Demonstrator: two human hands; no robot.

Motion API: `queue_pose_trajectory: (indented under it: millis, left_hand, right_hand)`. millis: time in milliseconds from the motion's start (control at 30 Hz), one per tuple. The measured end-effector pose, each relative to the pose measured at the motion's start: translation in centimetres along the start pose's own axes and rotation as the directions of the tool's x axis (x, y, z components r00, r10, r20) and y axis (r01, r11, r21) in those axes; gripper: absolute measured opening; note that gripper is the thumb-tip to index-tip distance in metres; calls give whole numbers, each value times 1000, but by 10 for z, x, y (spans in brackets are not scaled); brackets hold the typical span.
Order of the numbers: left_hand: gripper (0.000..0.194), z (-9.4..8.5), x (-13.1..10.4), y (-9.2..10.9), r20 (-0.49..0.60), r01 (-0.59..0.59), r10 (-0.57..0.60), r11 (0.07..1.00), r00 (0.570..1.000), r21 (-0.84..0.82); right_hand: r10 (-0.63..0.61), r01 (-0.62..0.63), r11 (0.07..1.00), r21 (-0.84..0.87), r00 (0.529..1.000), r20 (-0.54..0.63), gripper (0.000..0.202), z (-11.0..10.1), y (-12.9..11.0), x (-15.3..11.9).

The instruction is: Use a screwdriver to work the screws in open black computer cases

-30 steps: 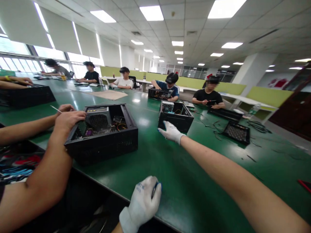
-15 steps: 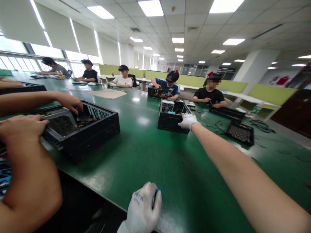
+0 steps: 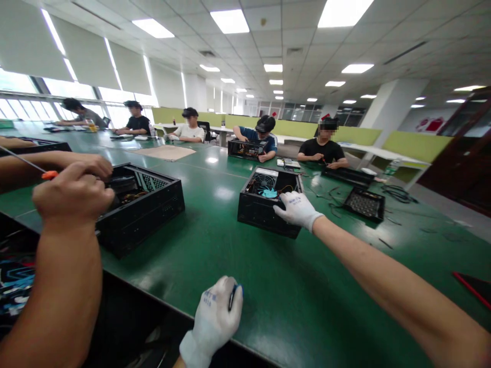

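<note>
My right hand (image 3: pixel 294 208), in a white glove, grips the near right edge of an open black computer case (image 3: pixel 264 217). The thumb is on the outer wall and the fingers reach over the rim. Inside the case are a round dark fan (image 3: pixel 264 181), a light blue fan (image 3: pixel 269 192) and some wires. Close to the table's front edge, my left hand (image 3: pixel 218 309), also gloved, is closed around a small blue-and-black object (image 3: pixel 232 296). Most of that object is hidden by the fingers, so its kind cannot be made out.
At left, a co-worker's hands (image 3: pixel 79 191) are over another open black case (image 3: pixel 143 212), with an orange-handled screwdriver (image 3: pixel 49 175). Across the green table (image 3: pixel 215 250) several people sit working. A black perforated panel (image 3: pixel 364 203) and cables (image 3: pixel 399 193) lie to the right.
My right hand and the case it grips have come nearer. My left hand stays closed near the table edge. The co-worker's hands have shifted, and a screwdriver now shows there.
</note>
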State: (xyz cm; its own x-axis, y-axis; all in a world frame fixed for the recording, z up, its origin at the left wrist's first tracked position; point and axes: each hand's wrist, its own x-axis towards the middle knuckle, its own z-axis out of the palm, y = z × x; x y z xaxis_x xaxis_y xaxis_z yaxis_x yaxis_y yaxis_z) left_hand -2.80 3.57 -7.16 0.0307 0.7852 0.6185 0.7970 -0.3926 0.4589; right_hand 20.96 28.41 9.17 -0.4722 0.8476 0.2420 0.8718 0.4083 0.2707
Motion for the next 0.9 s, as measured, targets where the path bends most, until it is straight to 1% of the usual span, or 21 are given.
queue_pose_trajectory:
  millis: [100, 200, 267, 300, 367, 433, 533, 600, 667, 733, 833, 900]
  left_hand:
    - [15, 1, -1, -3, 9, -13, 13, 1000, 1000, 9]
    - [14, 0, -1, -3, -63, -57, 58, 998, 996, 22]
    - [15, -7, 3, 3, -111, -69, 71, 997, 991, 23]
    - [16, -13, 6, 9, -109, -64, 65, 998, 992, 15]
    - [20, -32, 16, 25, -62, -45, 44, 999, 997, -21]
    - [22, -55, 30, 48, -3, -40, 40, 997, 999, -68]
    - [19, -84, 53, 84, 24, -125, 128, 988, 992, -92]
    - [19, -93, 65, 105, 80, -192, 198, 978, 977, -76]
    - [20, -93, 73, 120, 158, -246, 249, 969, 956, -35]
    - [21, -89, 76, 131, 228, -296, 285, 955, 931, 14]
    - [19, -83, 71, 141, 306, -381, 352, 924, 885, 39]
    - [18, -84, 64, 146, 342, -397, 365, 918, 866, 26]
  right_hand:
    - [-38, 38, 999, 26, 999, -18, 57, -18, -11, -44]
    - [-74, 76, 995, 66, 997, -37, 54, -35, -21, -90]
    - [-108, 114, 988, 103, 992, -63, 51, -46, -27, -120]
    - [-123, 132, 984, 122, 989, -78, 49, -50, -30, -135]
    - [-144, 159, 975, 155, 984, -100, 47, -59, -35, -162]
    - [-159, 178, 966, 185, 981, -113, 44, -66, -39, -187]
    - [-182, 209, 949, 236, 974, -132, 40, -75, -46, -219]
    - [-197, 231, 935, 269, 969, -147, 36, -81, -50, -236]
    - [-211, 251, 923, 293, 964, -163, 34, -86, -54, -251]
    - [-222, 268, 910, 316, 959, -174, 31, -91, -58, -265]
    - [-231, 289, 889, 355, 953, -198, 23, -95, -62, -284]
    - [-225, 301, 877, 374, 946, -234, 18, -97, -63, -297]
